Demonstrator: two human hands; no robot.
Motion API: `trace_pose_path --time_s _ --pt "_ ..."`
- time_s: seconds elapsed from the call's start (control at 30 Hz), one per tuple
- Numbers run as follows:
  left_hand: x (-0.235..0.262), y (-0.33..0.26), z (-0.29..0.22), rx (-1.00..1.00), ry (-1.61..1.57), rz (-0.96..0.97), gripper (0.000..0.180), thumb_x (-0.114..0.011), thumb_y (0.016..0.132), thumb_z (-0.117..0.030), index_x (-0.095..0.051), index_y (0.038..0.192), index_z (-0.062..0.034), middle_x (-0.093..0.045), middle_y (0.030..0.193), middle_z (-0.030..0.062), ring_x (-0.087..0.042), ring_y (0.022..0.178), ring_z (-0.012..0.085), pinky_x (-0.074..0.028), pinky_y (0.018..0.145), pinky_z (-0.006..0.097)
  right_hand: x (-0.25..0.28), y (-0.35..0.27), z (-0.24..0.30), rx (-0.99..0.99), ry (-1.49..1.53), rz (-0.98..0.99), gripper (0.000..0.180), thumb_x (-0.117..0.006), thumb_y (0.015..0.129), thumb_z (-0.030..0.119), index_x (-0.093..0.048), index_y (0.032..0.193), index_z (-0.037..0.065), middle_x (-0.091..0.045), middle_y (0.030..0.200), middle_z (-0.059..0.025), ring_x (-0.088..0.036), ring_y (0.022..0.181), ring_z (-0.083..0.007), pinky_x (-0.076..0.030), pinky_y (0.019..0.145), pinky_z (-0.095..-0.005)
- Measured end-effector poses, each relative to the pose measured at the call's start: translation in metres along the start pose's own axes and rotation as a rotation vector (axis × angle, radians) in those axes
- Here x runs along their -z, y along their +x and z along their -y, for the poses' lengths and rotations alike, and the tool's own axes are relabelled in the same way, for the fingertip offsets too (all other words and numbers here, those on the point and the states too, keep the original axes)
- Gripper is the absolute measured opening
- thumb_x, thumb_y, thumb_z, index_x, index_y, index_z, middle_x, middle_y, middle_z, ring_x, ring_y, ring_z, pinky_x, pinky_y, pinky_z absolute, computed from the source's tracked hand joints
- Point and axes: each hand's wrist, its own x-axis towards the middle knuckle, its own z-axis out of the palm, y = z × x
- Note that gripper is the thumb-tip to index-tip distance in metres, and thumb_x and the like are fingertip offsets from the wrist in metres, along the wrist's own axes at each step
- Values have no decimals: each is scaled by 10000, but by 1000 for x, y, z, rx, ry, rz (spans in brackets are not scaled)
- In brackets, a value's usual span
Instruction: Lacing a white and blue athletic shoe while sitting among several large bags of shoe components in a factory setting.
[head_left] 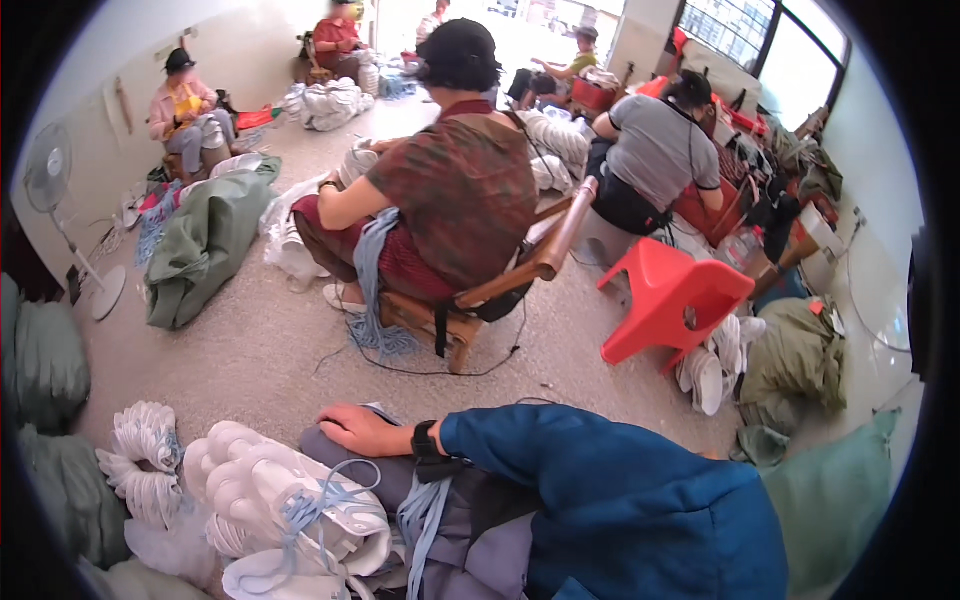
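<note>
My right hand lies palm down on my grey-trousered leg, its fingers stretched out and holding nothing that shows. A dark strap circles that wrist below a blue sleeve. Left of the hand are several white sneakers bunched together. A pale blue shoelace hangs loose and looped over the nearest one. More pale blue laces drape over my lap below the wrist. My left hand is out of sight.
Stacked white shoe parts and green sacks stand at left. Ahead, a person sits on a wooden chair, with a black cable along the floor. To the right are a red plastic stool and a green bag.
</note>
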Motion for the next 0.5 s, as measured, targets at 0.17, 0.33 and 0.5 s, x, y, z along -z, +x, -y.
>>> trace_pose_path --time_s 0.17,0.33,0.5 --pt "43 21 -8 -14 159 98 367 -659 884 -189 -602 1158 48 -653 1038 170 -604 931 233 -488 827 396 -8 2 7 -54 -3 59 334 -528 966 282 -615 1137 9 -632 1098 -225 -602 1042 -387 -478 922 -445" --pt "81 -48 -86 -370 200 -477 316 -632 961 -67 -567 1228 89 -659 1122 164 -630 1033 241 -505 940 363 29 -2 17 0 13 -116 262 -576 901 164 -613 1115 17 -620 1077 -206 -603 1022 -368 -487 908 -434" --pt "6 -88 -272 -676 -18 -504 148 -563 956 32 -604 1096 53 -638 1074 101 -622 979 168 -500 912 293 65 -31 66 -123 221 152 123 -570 965 57 -645 1041 -3 -659 971 -79 -617 919 -134 -502 811 -288"
